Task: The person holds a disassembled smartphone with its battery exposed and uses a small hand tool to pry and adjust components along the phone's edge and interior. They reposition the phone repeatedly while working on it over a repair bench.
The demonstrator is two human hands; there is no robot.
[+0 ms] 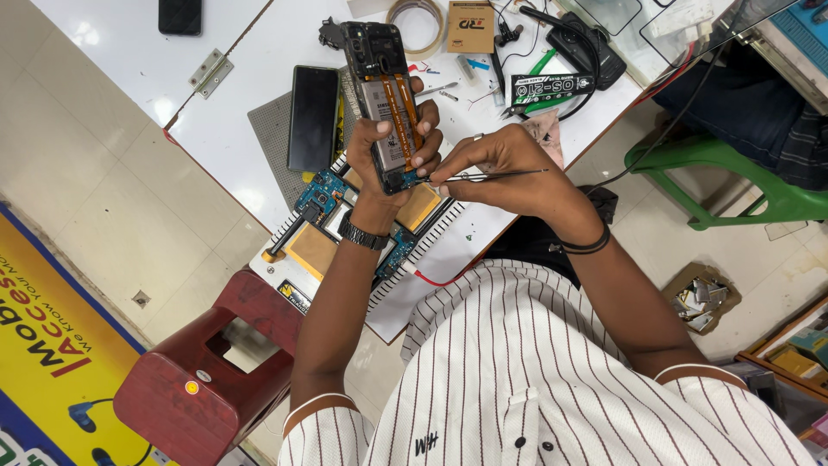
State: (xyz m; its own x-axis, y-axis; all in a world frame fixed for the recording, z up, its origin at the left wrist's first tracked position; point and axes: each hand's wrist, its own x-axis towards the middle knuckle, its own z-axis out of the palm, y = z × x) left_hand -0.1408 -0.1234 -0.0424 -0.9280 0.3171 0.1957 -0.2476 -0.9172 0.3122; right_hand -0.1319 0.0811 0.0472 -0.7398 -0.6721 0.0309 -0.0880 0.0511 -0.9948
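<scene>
- the left hand (392,151) is wrapped around an opened phone (385,95) at upper centre of the frame, back cover off, battery and orange flex cables (404,108) bare.
- the right hand (509,168) pinches tweezers (483,177), tips at the phone's lower edge.
- a slip there could tear a cable or scratch the board.
- a looser hold could drop the phone onto the circuit boards (319,203) below.

Bare white table (259,52) beyond; circuit boards (321,197) crowded beneath both hands.

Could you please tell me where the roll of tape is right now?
In the head view, the roll of tape lies at the table's far edge, just left of a small cardboard box.
</scene>
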